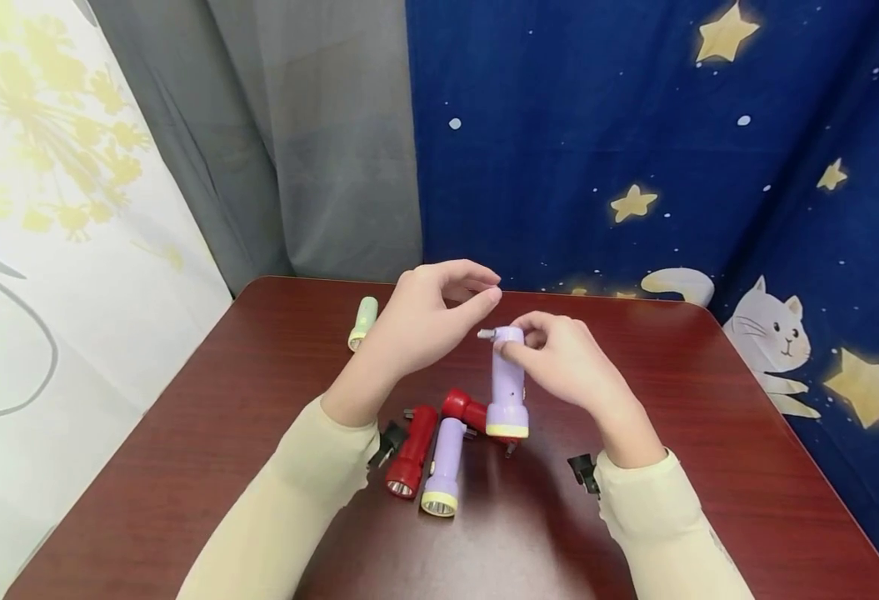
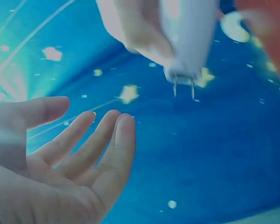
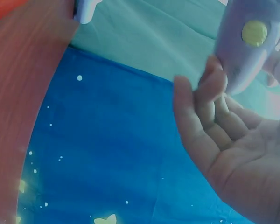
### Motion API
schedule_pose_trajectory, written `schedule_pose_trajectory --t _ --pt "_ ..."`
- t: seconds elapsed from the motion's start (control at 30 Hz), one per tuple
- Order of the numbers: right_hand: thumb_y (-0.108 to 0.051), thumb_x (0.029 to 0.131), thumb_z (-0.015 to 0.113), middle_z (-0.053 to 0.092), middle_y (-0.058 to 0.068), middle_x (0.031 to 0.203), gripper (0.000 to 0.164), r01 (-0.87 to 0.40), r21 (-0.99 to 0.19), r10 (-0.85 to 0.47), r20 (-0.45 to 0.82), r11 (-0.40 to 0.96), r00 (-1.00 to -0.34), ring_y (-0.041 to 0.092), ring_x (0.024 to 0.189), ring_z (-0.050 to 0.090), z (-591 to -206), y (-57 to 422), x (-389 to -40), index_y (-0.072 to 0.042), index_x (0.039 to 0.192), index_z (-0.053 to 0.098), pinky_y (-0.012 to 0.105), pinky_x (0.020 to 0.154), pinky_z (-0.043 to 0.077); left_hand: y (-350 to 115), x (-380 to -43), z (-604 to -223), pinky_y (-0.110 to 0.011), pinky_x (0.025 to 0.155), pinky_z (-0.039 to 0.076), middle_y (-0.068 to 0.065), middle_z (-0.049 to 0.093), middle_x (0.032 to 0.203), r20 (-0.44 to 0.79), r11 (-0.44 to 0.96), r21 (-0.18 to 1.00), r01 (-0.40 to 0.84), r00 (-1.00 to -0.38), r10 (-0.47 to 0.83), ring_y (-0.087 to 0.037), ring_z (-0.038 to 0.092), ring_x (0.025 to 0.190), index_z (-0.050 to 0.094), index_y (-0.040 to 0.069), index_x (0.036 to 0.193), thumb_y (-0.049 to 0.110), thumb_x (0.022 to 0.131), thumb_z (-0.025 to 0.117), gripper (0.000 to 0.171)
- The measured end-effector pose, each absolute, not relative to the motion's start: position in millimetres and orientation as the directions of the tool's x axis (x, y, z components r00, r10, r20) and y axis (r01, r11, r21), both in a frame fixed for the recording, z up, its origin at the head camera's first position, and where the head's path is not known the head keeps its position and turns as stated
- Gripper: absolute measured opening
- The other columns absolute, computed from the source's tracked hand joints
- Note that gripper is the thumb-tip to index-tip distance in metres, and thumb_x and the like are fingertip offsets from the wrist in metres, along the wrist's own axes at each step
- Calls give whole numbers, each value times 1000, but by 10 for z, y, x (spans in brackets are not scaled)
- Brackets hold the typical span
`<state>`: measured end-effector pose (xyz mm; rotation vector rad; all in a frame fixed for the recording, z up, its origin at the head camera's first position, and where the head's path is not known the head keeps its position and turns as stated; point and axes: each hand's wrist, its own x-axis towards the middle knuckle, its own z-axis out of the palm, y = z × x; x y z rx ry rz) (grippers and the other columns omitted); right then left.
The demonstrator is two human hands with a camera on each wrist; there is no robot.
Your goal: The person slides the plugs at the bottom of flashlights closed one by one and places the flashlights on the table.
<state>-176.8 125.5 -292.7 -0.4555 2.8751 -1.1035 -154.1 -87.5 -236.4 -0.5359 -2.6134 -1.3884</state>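
Note:
Above the table my right hand point(image 1: 562, 354) pinches a purple flashlight point(image 1: 509, 383) near its tail end, with the yellow-rimmed head pointing down. A two-pronged metal plug point(image 2: 183, 88) sticks out from the flashlight's side, toward my left hand. The right wrist view shows a round yellow button point(image 3: 255, 33) on its body. My left hand point(image 1: 439, 317) hovers to the left, fingers loosely bent, holding nothing. Beneath the hands lie a second purple flashlight point(image 1: 446, 467), a red flashlight point(image 1: 413, 450) and another red flashlight point(image 1: 469, 408), partly hidden behind the held one.
A green flashlight point(image 1: 367, 319) lies at the back left of the dark red table point(image 1: 259, 400), beyond my left forearm. Behind the table hang a grey curtain point(image 1: 342, 133) and a blue starry curtain point(image 1: 544, 150).

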Motion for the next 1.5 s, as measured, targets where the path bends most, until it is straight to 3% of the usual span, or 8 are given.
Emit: schedule_pose_trajectory --t 0.2,0.37,0.47,0.8,1.1,1.33,1.5 --pt "-42 99 71 78 12 111 41 -185 -718 -114 147 671 -983 29 101 70 -2860 1230 -1764 -13 126 69 38 83 57 -857 -1347 -2481 -37 93 63 -1 78 119 299 457 810 367 -929 217 -15 75 106 74 14 128 25 102 71 28" --pt "-41 96 76 79 9 103 38 -177 -792 -7 213 585 -977 24 94 71 -2895 1149 -1722 -15 123 70 31 77 58 -866 -1240 -2660 -41 104 61 -7 72 136 208 412 868 277 -956 206 -24 73 119 68 11 139 19 98 76 42" --pt "-43 95 79 80 9 99 39 -199 -825 29 252 529 -967 21 88 73 -2922 1088 -1704 -14 120 70 26 73 61 -839 -1217 -2762 -42 104 61 -7 69 141 159 409 883 230 -967 200 -25 72 121 65 13 144 19 98 77 48" --pt "-46 92 82 76 9 88 42 -248 -839 84 327 484 -941 19 83 70 -3076 1011 -1670 -13 115 68 24 65 58 -678 -1210 -3002 -39 96 63 -6 72 127 249 459 841 286 -958 142 -21 75 106 65 10 142 20 97 78 48" --pt "-41 97 78 74 9 96 41 -261 -842 8 301 472 -954 21 84 77 -3166 960 -1647 -15 126 64 26 73 59 -656 -1253 -3069 -39 88 66 -8 75 123 236 526 820 225 -971 46 -23 76 102 68 10 137 15 90 85 50" --pt "-23 104 70 75 17 122 45 -277 -893 -206 215 354 -955 23 91 80 -3194 964 -1679 -18 145 54 39 82 67 -828 -1380 -3157 -44 97 64 -14 73 130 173 409 893 190 -982 78 -28 76 107 61 13 148 2 92 80 60" --pt "-14 104 68 75 21 123 48 -300 -912 -296 216 279 -930 27 101 79 -3219 957 -1678 -17 149 49 48 86 66 -945 -1419 -3193 -47 100 63 -14 69 136 103 341 930 136 -988 113 -31 74 113 57 17 152 -1 95 75 63"
